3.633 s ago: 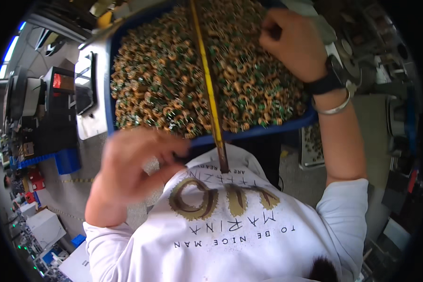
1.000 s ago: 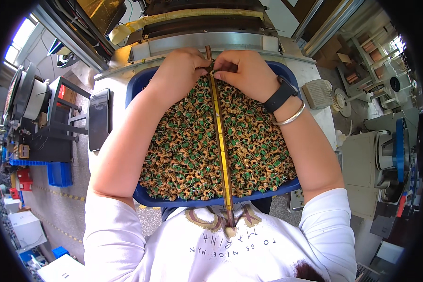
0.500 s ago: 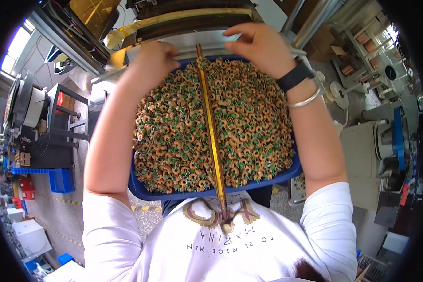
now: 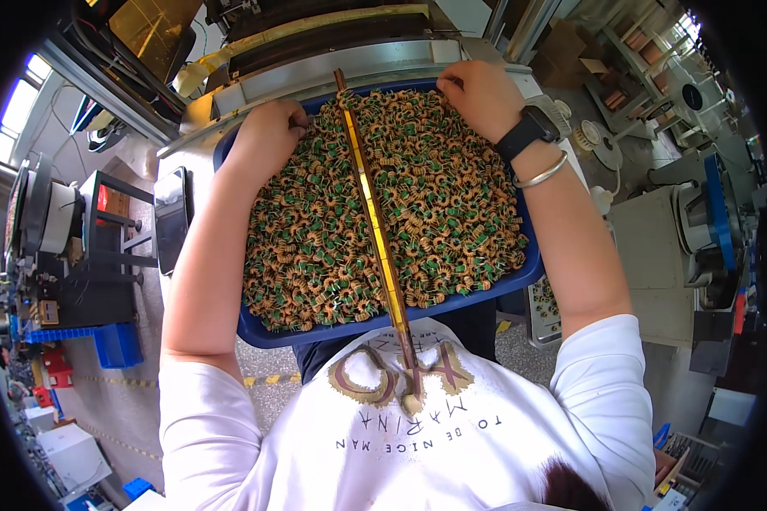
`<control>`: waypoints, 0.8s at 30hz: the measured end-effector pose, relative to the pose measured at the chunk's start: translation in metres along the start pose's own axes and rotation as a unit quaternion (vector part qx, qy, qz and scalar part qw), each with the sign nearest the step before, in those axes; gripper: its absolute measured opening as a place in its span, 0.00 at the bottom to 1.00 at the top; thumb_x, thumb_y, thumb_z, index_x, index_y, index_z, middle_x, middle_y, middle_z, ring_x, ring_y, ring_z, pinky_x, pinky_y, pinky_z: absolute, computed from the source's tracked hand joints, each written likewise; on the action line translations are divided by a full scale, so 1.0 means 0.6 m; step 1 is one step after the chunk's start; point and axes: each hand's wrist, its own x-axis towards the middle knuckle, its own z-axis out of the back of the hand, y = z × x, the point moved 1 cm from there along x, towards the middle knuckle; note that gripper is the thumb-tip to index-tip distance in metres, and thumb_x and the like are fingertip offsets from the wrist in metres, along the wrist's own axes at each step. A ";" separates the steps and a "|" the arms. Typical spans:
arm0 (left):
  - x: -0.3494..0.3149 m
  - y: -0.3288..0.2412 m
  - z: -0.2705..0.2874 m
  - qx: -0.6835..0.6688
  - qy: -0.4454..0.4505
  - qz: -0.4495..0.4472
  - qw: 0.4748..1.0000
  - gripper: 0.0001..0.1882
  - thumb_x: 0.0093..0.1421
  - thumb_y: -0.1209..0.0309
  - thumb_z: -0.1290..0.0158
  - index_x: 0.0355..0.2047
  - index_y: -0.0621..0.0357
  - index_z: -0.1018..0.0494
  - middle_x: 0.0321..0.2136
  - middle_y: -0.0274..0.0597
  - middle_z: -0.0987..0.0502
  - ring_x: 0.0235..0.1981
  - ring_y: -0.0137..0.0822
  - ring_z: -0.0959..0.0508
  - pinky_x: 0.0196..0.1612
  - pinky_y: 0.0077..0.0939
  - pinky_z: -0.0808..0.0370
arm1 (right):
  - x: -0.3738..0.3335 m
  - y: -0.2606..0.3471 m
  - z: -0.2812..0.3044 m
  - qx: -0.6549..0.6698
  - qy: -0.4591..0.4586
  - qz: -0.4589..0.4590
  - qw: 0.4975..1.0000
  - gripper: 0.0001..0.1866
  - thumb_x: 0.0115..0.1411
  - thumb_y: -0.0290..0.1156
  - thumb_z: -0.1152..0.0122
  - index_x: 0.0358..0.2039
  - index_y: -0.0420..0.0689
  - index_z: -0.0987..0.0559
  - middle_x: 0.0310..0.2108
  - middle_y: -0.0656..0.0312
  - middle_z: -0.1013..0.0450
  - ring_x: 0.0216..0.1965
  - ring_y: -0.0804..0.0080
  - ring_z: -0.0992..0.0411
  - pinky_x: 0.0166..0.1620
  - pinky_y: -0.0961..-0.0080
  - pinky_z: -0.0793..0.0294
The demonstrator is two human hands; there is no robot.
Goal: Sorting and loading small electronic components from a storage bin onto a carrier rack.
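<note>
A blue tub (image 4: 528, 268) heaped with small ring-shaped coils (image 4: 452, 196), copper wire wound on green cores, is in front of my body. Lengthwise over the heap lies a long narrow rail (image 4: 369, 196) with a yellow inside, its near end against my shirt. My left hand (image 4: 273, 134), fingers curled in, is at the tub's far left corner. At the far right edge of the coils is my right hand (image 4: 484, 100), also with bent fingers. Both sets of fingertips are partly hidden, so anything small in them does not show.
Beyond the tub runs a metal machine frame (image 4: 341, 72). A black flat device (image 4: 172, 220) rests left of my left forearm. To the right of the tub is a metal tray (image 4: 544, 315) with a few coils. Blue bins (image 4: 116, 344) stand at the left.
My right hand has come down to the far edge of the heap, and its spread fingers have curled in. My left hand has lowered slightly. The view has shifted, uncovering the black device.
</note>
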 end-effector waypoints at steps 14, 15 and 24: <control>0.000 0.010 -0.015 -0.022 -0.137 -0.088 0.986 0.13 0.51 0.76 0.51 0.39 0.62 0.27 0.28 0.48 0.24 0.29 0.42 0.25 0.36 0.32 0.29 | 0.006 -0.007 -0.012 0.291 0.059 -0.062 0.953 0.11 0.48 0.32 0.34 0.31 0.39 0.20 0.26 0.58 0.23 0.27 0.71 0.25 0.33 0.74 0.25; -0.003 0.017 -0.016 -0.021 -0.139 -0.083 0.987 0.13 0.51 0.76 0.51 0.39 0.62 0.27 0.28 0.48 0.24 0.29 0.42 0.25 0.36 0.32 0.29 | 0.011 0.008 -0.008 0.288 0.057 -0.038 0.955 0.11 0.48 0.32 0.34 0.31 0.39 0.20 0.25 0.59 0.24 0.27 0.72 0.25 0.33 0.75 0.26; -0.014 -0.044 -0.003 -0.162 -0.079 -0.010 0.984 0.10 0.50 0.80 0.46 0.35 0.65 0.28 0.32 0.48 0.23 0.32 0.41 0.23 0.39 0.29 0.27 | 0.038 0.092 -0.044 0.334 0.161 0.067 0.927 0.10 0.52 0.29 0.39 0.34 0.37 0.22 0.23 0.61 0.25 0.27 0.76 0.28 0.32 0.78 0.29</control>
